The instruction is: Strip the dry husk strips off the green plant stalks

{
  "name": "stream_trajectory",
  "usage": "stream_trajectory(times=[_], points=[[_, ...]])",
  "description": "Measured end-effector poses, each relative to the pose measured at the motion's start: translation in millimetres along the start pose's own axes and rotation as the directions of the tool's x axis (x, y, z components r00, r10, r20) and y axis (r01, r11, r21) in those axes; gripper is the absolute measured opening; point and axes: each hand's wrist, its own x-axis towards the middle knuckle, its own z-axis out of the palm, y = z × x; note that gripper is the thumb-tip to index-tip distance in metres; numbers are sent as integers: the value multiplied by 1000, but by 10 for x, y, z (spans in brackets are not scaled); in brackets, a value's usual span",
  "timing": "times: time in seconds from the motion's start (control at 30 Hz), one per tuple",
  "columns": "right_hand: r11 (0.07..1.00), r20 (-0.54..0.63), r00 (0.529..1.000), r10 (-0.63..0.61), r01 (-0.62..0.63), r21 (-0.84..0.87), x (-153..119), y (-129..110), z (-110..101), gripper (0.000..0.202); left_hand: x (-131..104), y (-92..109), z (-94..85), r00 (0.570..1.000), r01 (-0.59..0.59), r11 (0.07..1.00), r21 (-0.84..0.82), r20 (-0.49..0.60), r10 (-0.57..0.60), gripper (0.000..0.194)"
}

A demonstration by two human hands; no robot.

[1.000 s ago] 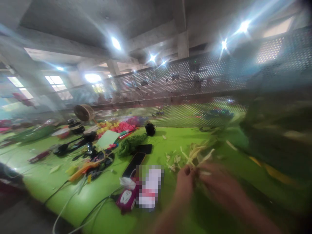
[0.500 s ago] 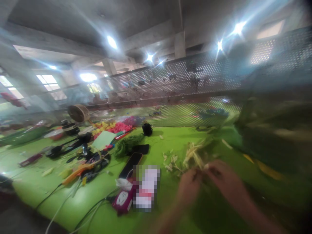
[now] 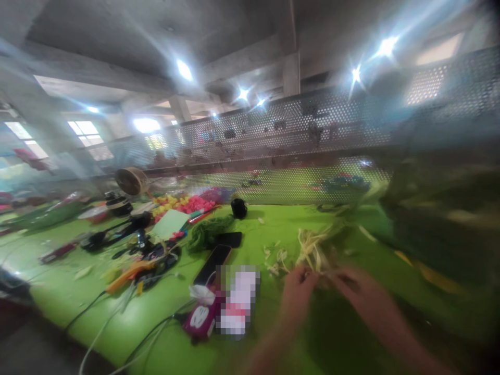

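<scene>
In the head view, my left hand [image 3: 297, 287] is closed at the near end of a bundle of pale yellow strips [image 3: 311, 246] and pinches some of them. My right hand [image 3: 357, 286] is just to the right, its fingers bent together close to the same bundle. Blur and shade hide what lies between those fingertips. Cut-off pale scraps [image 3: 279, 260] are scattered on the green table [image 3: 269, 221] left of the bundle. The strips are too smeared to tell their material.
Left of my hands lie a blurred-out white item [image 3: 239, 302], a purple tissue pack [image 3: 201, 317], a dark phone [image 3: 213, 264] and green yarn-like material [image 3: 207, 232]. An orange glue gun [image 3: 127, 276] trails cables. A perforated metal screen [image 3: 273, 156] runs behind; a dark bulky mass [image 3: 437, 224] stands at right.
The view has turned slightly, so the scene sits a little further right. My left hand has drawn a little left, and the gap between both hands' fingertips is wider.
</scene>
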Motion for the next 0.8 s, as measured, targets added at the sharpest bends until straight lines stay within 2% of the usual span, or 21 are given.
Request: stream_trajectory(times=[0.13, 0.23, 0.3, 0.37, 0.43, 0.5, 0.57, 0.67, 0.73, 0.8], points=[[989, 7, 997, 80, -80, 127, 27, -103, 7, 28, 16, 3, -9, 999, 37, 999, 10, -7, -37, 19], [977, -12, 996, 92, -88, 194, 19, -159, -1, 23, 54, -60, -13, 1000, 9, 998, 58, -6, -8, 19], [984, -35, 999, 15, -8, 176, 0, -136, 1, 21, 71, -110, -12, 999, -33, 995, 93, 12, 32, 16], [986, -54, 989, -137, 141, 94, -16, -69, 13, 19, 65, -138, -5, 996, -91, 985, 144, 24, 89, 11], [953, -38, 952, -303, 303, -12, -22, 10, 29, 18, 34, -126, 10, 988, -156, 961, 226, 31, 153, 7], [924, 14, 927, -375, 375, -72, -20, 61, 41, 18, -8, -78, 28, 982, -191, 934, 302, 61, 181, 9], [944, 50, 945, -322, 325, -61, -15, 67, 41, 18, -47, -18, 46, 982, -186, 911, 369, 112, 155, 10], [993, 43, 992, -119, 118, 27, -9, 7, 26, 14, -79, 50, 66, 980, -177, 890, 420, 159, 119, 9], [995, 18, 1000, -24, 22, 93, -5, -47, 15, 12, -89, 67, 76, 978, -178, 898, 403, 170, 117, 7], [989, -2, 1000, 23, -23, 145, 3, -91, 9, 12, -93, 64, 82, 978, -182, 898, 401, 168, 123, 9]])
